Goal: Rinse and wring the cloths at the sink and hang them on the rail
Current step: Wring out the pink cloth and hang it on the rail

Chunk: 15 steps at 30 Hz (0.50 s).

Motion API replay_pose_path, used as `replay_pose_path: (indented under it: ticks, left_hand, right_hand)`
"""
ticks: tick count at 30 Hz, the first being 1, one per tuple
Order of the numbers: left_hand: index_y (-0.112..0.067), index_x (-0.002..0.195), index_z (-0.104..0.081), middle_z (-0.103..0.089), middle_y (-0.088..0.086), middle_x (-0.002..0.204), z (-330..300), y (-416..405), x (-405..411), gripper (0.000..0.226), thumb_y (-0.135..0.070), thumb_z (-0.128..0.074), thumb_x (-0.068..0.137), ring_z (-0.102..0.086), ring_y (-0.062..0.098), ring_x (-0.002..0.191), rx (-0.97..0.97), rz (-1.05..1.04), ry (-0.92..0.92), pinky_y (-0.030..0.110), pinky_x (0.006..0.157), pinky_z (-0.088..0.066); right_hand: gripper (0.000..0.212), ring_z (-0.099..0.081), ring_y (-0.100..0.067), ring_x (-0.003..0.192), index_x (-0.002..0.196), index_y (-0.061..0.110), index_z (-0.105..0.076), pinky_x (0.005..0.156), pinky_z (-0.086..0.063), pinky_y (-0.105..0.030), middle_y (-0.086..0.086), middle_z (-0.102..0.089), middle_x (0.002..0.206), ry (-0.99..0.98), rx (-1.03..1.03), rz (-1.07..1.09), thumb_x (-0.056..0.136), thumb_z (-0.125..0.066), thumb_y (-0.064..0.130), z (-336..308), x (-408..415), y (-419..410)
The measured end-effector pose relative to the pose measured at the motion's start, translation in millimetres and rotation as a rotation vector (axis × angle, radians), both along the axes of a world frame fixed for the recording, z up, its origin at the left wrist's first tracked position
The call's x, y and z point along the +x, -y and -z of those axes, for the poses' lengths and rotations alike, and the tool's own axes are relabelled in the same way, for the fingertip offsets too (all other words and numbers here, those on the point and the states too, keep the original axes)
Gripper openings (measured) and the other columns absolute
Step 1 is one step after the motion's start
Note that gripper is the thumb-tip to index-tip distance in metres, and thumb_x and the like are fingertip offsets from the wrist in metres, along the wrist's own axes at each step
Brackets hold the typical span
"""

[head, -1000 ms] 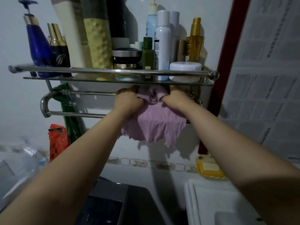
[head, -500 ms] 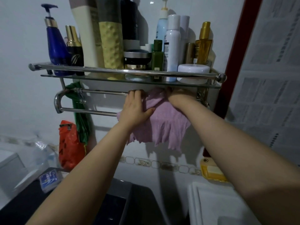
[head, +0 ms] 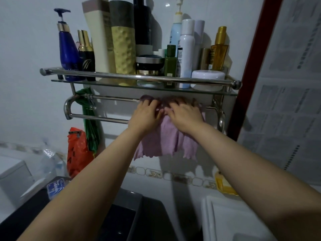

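A purple cloth [head: 166, 141] hangs over the chrome towel rail [head: 97, 117] under the glass shelf, its wavy lower edge loose against the wall. My left hand [head: 145, 116] lies on the cloth's upper left part, fingertips at its bunched top edge. Just beside it, my right hand [head: 185, 116] rests on the upper right part with the fingers spread and pointing left. Both hands press flat on the fabric. The white sink [head: 225, 216] shows at the lower right.
The glass shelf [head: 111, 82] just above the rail carries several bottles and jars. A green bundle [head: 89, 126] and an orange bag [head: 78, 150] hang at the rail's left end. A yellow soap dish [head: 224, 186] sits by the sink and a dark bin [head: 125, 216] stands below.
Both hands have let go of the bunched cloth top and now lie flat on it. The cloth hangs wider along the rail. The camera has shifted left.
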State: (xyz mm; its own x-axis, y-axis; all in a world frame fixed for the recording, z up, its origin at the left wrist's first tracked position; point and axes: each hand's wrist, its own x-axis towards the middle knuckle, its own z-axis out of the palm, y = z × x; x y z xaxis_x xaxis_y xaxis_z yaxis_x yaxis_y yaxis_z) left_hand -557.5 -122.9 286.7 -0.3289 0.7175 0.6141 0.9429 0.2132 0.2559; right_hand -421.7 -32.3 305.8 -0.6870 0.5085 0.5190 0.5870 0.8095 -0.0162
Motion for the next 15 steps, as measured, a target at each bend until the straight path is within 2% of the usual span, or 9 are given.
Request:
replay_pose_path:
  ticks: [3,4,6,8,10,11,13,15]
  left_hand:
    - [-0.018,0.136,-0.041,-0.042,0.014,0.134,3,-1,3,0.054,-0.051,-0.048,0.093,-0.044,0.032,0.119,-0.026,-0.009,0.036,0.047,0.097,-0.044]
    - [-0.018,0.137,-0.039,-0.041,0.013,0.135,3,-1,3,0.058,-0.053,-0.05,0.092,-0.044,0.031,0.12,-0.027,0.002,0.043,0.047,0.098,-0.044]
    - [-0.018,0.136,-0.04,-0.043,0.011,0.134,4,1,2,0.062,-0.055,-0.055,0.088,-0.047,0.029,0.117,-0.01,0.021,0.067,0.046,0.096,-0.046]
    - [-0.017,0.128,-0.044,-0.052,0.008,0.125,4,3,-1,0.061,-0.057,-0.057,0.085,-0.052,0.025,0.109,0.03,0.034,0.106,0.043,0.089,-0.049]
    - [-0.018,0.121,-0.048,-0.058,0.005,0.118,6,6,-3,0.056,-0.061,-0.052,0.085,-0.053,0.023,0.104,0.05,0.038,0.098,0.041,0.083,-0.049]
    - [-0.019,0.119,-0.05,-0.059,0.005,0.116,6,7,-3,0.053,-0.062,-0.047,0.088,-0.053,0.023,0.103,0.043,0.031,0.069,0.04,0.082,-0.047]
    - [-0.02,0.113,-0.054,-0.061,0.005,0.113,8,10,-3,0.044,-0.056,-0.04,0.093,-0.051,0.024,0.103,0.003,0.01,0.027,0.04,0.083,-0.045]
    - [-0.019,0.109,-0.054,-0.062,0.005,0.11,10,12,-1,0.037,-0.05,-0.038,0.096,-0.052,0.023,0.1,-0.022,-0.012,0.0,0.04,0.083,-0.045]
  right_hand:
    - [0.055,-0.051,-0.031,0.115,0.129,0.024,-0.047,0.101,-0.039,-0.047,-0.011,-0.053,0.13,-0.238,-0.477,0.179,0.091,-0.032,0.061,-21,-6,-27]
    - [0.059,-0.053,-0.031,0.11,0.127,0.023,-0.048,0.096,-0.043,-0.046,-0.012,-0.054,0.126,-0.301,-0.547,0.228,0.088,-0.034,0.065,-27,-7,-32]
    - [0.054,-0.055,-0.028,0.1,0.121,0.02,-0.052,0.084,-0.046,-0.04,-0.011,-0.058,0.117,-0.268,-0.48,0.307,0.089,-0.037,0.061,-34,-4,-31]
    - [0.037,-0.056,-0.026,0.092,0.114,0.021,-0.056,0.076,-0.046,-0.037,-0.008,-0.06,0.108,-0.23,-0.299,0.201,0.094,-0.041,0.05,-29,3,-17]
    - [0.033,-0.055,-0.027,0.105,0.116,0.028,-0.057,0.089,-0.045,-0.043,-0.007,-0.059,0.116,-0.141,-0.122,-0.061,0.096,-0.039,0.048,-16,12,-1]
    - [0.035,-0.05,-0.029,0.115,0.118,0.033,-0.057,0.098,-0.038,-0.046,-0.006,-0.054,0.125,-0.067,-0.081,-0.131,0.097,-0.036,0.05,-11,15,4]
    - [0.042,-0.039,-0.031,0.128,0.122,0.037,-0.056,0.107,-0.024,-0.048,-0.004,-0.044,0.139,0.014,-0.116,-0.083,0.098,-0.027,0.053,-10,12,0]
    - [0.045,-0.037,-0.032,0.13,0.129,0.033,-0.052,0.108,-0.023,-0.048,-0.005,-0.041,0.142,-0.008,-0.189,-0.021,0.099,-0.023,0.051,-16,4,-4]
